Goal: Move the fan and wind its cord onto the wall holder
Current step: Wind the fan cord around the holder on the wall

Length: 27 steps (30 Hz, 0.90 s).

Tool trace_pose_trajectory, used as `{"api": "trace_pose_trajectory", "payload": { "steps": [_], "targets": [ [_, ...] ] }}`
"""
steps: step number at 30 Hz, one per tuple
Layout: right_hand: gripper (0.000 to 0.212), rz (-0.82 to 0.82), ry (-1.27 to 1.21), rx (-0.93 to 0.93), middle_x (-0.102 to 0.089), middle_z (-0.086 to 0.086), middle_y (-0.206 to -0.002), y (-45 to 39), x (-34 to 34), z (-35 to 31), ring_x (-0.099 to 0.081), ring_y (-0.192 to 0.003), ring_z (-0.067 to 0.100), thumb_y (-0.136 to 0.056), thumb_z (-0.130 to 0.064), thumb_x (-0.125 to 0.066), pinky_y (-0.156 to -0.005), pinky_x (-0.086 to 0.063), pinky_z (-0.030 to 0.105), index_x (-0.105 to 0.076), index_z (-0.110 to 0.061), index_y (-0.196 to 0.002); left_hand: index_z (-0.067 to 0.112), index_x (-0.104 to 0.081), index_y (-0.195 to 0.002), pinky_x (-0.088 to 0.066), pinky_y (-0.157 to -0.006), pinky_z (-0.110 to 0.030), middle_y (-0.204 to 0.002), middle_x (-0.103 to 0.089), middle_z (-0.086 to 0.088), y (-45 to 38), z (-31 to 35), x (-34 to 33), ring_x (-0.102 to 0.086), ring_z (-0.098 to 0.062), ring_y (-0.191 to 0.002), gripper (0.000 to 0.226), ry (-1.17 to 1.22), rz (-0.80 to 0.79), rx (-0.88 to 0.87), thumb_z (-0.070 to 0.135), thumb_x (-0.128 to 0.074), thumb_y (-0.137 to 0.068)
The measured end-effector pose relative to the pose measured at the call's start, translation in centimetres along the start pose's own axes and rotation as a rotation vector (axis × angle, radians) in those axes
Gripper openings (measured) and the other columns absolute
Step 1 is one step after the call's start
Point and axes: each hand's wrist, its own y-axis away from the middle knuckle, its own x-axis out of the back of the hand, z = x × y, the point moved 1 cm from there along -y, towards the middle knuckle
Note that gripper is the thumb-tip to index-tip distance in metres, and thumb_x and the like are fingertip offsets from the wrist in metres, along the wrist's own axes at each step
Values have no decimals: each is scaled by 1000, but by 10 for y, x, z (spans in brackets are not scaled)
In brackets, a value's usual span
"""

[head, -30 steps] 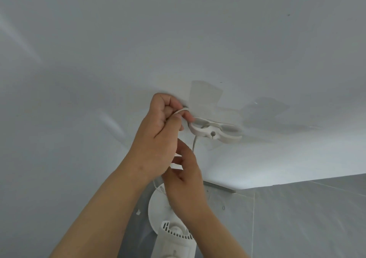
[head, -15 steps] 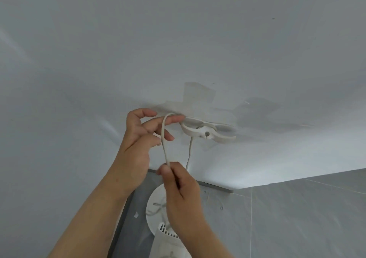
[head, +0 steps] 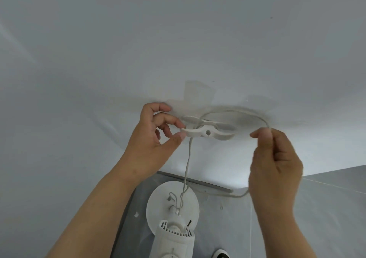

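Observation:
A white two-armed cord holder (head: 208, 132) is fixed to the white wall. The white fan (head: 174, 218) stands on the floor below it, round base toward the wall. Its thin white cord (head: 233, 111) rises from the fan, passes behind the holder's left arm and arcs to the right. My left hand (head: 156, 137) pinches the tip of the holder's left arm between thumb and forefinger. My right hand (head: 275, 158), blurred, grips the cord to the right of the holder; the rest of the cord hangs down behind that hand to the floor.
Patches of clear tape (head: 198, 93) show on the wall behind the holder. A grey tiled floor (head: 326, 208) meets the wall (head: 178, 30) at a baseboard just behind the fan. A black and white shoe (head: 220, 253) shows at the bottom edge.
My right hand has swung from below the holder out to its right, drawing the cord in a loop over the holder. My left hand has let go of the cord and now pinches the holder's left arm.

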Motion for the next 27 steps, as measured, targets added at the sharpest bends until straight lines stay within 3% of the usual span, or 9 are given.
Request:
{"api": "trace_pose_trajectory", "payload": {
  "steps": [3,5,11,19,23,27],
  "targets": [
    [29,38,32,-142,-35,15,-58,-10,22,27,-33,-54,27,-99,-29,-47,-54,-30,38,-62,-23,-75,33,-41,-105,-41,-74,-24,-89,-70,13,-2,-4,-4,-55,-8,-73,47,1,22,14,13,-75,-80],
    [29,-1,37,-263,-33,16,-60,-11,34,45,-29,-55,25,-97,-31,-48,-55,-28,38,-64,-23,-73,31,-43,-101,-42,-73,-26,-89,-70,12,-2,-6,-5,-55,-10,-72,42,12,33,26,14,-76,-80],
    [30,-116,-9,-471,-32,7,-54,-9,20,72,-25,-47,17,-97,-29,-50,-49,-24,28,-67,-11,-79,26,-47,-94,-44,-69,-27,-88,-71,7,3,-10,-10,-52,-10,-66,37,74,105,56,11,-77,-78],
    [35,-134,-121,-649,-30,-4,-44,-8,-3,79,-22,-38,12,-99,-29,-48,-42,-21,23,-66,-11,-74,28,-49,-94,-43,-65,-23,-89,-71,9,3,-8,-14,-52,-6,-63,35,105,199,106,13,-77,-78],
    [37,-319,-107,-774,-28,-5,-39,2,-16,83,-20,-35,11,-100,-28,-46,-37,-18,21,-65,-5,-79,28,-52,-82,-44,-63,-19,-87,-68,5,7,-10,-22,-55,-8,-66,23,43,258,211,29,-74,-80],
    [38,-515,-56,-844,-29,-5,-39,14,-31,80,-19,-33,10,-100,-28,-47,-37,-16,18,-65,-5,-75,24,-61,-79,-48,-68,-22,-83,-71,2,15,-15,-35,-63,-21,-77,15,9,159,283,36,-64,-88]
  ]
}}
